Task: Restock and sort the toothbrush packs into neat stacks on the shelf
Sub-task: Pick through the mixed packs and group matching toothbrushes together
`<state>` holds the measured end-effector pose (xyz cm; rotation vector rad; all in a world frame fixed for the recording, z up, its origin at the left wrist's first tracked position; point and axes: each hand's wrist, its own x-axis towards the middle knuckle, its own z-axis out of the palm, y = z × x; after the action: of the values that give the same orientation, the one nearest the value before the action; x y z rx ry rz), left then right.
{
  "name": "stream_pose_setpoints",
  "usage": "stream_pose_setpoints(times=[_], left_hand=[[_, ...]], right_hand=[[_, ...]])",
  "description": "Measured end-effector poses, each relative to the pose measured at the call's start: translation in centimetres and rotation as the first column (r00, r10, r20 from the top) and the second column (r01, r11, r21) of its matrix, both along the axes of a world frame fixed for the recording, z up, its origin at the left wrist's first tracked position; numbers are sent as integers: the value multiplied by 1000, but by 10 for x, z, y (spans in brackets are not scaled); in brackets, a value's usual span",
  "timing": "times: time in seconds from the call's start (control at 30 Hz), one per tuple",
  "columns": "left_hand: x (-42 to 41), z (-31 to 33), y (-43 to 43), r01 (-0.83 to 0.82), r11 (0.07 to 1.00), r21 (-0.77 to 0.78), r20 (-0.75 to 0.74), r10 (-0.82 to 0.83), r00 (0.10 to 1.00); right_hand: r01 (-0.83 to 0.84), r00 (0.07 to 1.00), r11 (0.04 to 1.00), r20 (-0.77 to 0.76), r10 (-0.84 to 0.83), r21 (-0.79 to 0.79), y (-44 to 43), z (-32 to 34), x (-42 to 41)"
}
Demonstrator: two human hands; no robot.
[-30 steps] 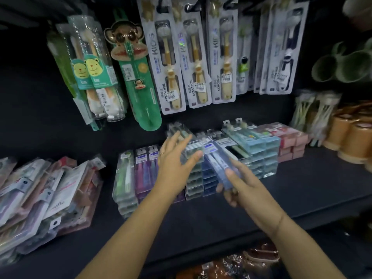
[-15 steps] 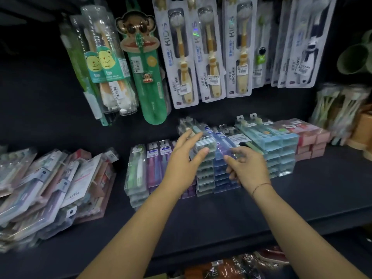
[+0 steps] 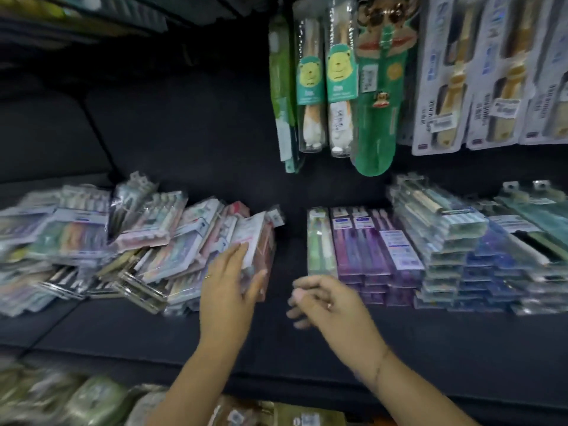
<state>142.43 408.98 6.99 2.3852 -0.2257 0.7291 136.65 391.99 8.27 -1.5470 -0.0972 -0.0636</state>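
A loose, untidy pile of toothbrush packs [image 3: 129,241] lies on the left of the dark shelf [image 3: 153,336]. My left hand [image 3: 227,290] rests with straight fingers on the pink and white pack [image 3: 256,238] at the pile's right end, thumb spread beside it. My right hand [image 3: 329,302] hovers over the bare shelf between pile and stacks, fingers loosely curled and empty; it is blurred. To the right stand neat stacks: green packs [image 3: 319,241], purple packs [image 3: 372,253], clear teal packs [image 3: 442,222] and blue packs [image 3: 495,262].
Children's toothbrush packs hang from hooks above the stacks: bear-label tubes [image 3: 325,84], a green monkey card [image 3: 378,96], white cards [image 3: 455,75]. The shelf's front edge [image 3: 276,382] runs below my forearms. More packaged goods [image 3: 101,401] lie on the lower shelf.
The view has swung left. Both hands have left the neat stacks. My left hand now lies on the untidy pile. My right hand no longer holds the blue pack.
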Motion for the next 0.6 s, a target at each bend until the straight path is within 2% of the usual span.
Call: stream_pose_setpoints(times=[0.07, 0.13, 0.23, 0.33, 0.4, 0.47, 0.53, 0.6], left_hand=[[13, -13, 22, -88, 984, 153, 66, 79, 995], [29, -27, 32, -170, 924, 341, 176, 115, 978], [41, -35, 33, -265, 886, 380, 287, 159, 945], [47, -37, 35, -353, 882, 312, 433, 198, 879], [46, -32, 32, -383, 900, 209, 463, 254, 849], [43, -21, 33, -401, 916, 31, 456, 344, 821], [38, -10, 35, -368, 912, -178, 384, 409, 828], [36, -5, 39, -343, 899, -273, 356, 426, 832]], right_hand=[[-71, 994, 997, -75, 73, 35, 29, -11, 24], [-112, 980, 986, -152, 130, 121, 50, -18, 49], [-120, 953, 929, -221, 206, 349, 66, -21, 75], [-111, 950, 859, -200, 239, 501, 73, -21, 86], [-94, 952, 859, -206, 225, 502, 71, -25, 88], [-74, 950, 877, -234, 206, 474, 72, -33, 94], [-32, 956, 898, -250, 156, 438, 72, -37, 97], [50, 965, 924, -257, 54, 380, 72, -40, 97]])
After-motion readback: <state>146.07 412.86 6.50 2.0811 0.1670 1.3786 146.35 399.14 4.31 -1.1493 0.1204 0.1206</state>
